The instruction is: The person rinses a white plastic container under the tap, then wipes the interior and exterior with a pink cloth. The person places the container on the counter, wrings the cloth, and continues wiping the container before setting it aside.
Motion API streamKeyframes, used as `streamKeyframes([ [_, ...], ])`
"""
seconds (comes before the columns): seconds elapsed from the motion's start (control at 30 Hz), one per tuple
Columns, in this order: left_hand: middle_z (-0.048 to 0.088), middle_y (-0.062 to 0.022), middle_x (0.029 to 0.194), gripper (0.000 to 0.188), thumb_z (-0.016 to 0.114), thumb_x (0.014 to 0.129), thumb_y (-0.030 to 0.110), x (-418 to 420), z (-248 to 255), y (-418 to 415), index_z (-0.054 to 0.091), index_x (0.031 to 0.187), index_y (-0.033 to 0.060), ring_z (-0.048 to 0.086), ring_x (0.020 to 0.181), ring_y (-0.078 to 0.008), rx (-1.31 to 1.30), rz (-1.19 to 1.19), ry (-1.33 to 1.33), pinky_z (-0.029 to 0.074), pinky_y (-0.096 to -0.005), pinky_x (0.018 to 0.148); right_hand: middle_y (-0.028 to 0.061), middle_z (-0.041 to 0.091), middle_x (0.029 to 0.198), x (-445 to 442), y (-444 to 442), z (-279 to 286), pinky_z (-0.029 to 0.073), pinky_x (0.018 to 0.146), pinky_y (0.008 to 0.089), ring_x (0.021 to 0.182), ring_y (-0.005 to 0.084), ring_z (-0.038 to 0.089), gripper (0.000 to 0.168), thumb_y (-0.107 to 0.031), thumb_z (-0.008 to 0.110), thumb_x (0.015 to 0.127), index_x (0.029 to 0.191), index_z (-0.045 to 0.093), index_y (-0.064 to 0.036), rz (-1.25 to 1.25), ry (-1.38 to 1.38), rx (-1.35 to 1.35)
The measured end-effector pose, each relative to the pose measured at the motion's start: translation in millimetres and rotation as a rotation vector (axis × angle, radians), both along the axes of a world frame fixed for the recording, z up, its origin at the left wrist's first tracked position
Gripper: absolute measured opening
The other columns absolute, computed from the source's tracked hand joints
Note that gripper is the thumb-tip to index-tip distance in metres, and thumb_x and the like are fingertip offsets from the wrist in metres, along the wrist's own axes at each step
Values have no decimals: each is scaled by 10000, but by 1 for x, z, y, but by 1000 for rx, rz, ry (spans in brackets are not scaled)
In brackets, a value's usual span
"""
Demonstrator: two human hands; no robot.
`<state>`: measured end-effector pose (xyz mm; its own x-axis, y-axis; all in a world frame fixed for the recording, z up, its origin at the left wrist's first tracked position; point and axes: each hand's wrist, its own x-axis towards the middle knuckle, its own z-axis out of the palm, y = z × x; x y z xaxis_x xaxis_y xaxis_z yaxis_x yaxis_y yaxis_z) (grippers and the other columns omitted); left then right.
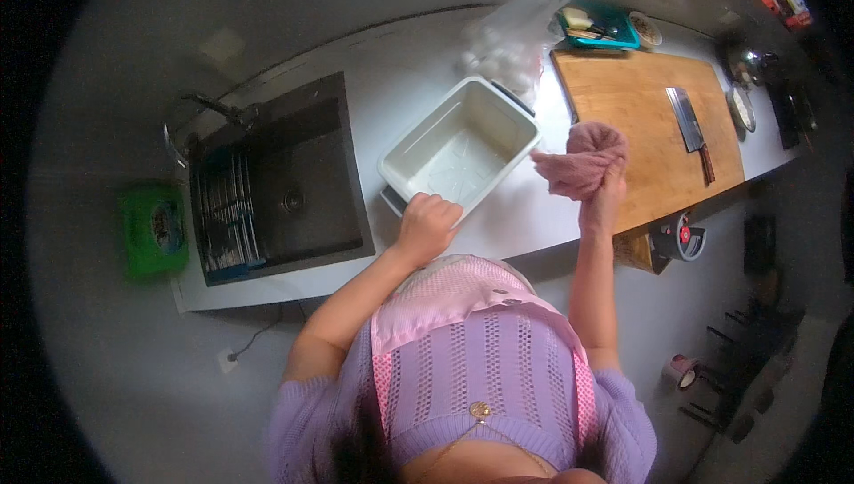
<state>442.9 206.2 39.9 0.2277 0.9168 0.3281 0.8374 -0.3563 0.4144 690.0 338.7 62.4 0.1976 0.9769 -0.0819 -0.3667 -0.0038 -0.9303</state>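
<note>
A white plastic bin (460, 150) with grey handles sits tilted in view on the worktop, its inside looking wet or shiny at the bottom. My left hand (429, 225) grips the bin's near rim, fingers folded over the edge. In my right hand (608, 194) is a bunched pink cloth (587, 157), held up right of the bin, near the front left corner of a wooden cutting board (640, 170). The cloth and the bin are apart.
A cleaver (687, 124) lies on the board. Behind the bin stands a clear plastic bag (507, 43) of white round things, beside a teal tray (604, 40). At left is a dark sink (300, 230) with a tap (220, 109) and a metal rack (227, 210).
</note>
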Motion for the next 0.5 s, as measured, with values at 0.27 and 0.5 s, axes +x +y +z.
streamKeyframes([
  [0.27,540,-80,761,193,657,719,195,6,-17,4,572,832,62,539,793,-262,-34,-132,-15,407,-396,769,88,588,1029,-31,-26,23,467,794,266,897,148,559,423,-332,448,956,1149,528,36,278,-116,-66],
  [0.5,526,-130,907,281,608,821,258,-49,-4,44,597,978,25,513,926,-313,203,611,-158,390,-421,866,116,608,1020,-78,2,3,451,816,277,922,182,571,367,-265,458,946,1145,541,33,583,-678,-92],
])
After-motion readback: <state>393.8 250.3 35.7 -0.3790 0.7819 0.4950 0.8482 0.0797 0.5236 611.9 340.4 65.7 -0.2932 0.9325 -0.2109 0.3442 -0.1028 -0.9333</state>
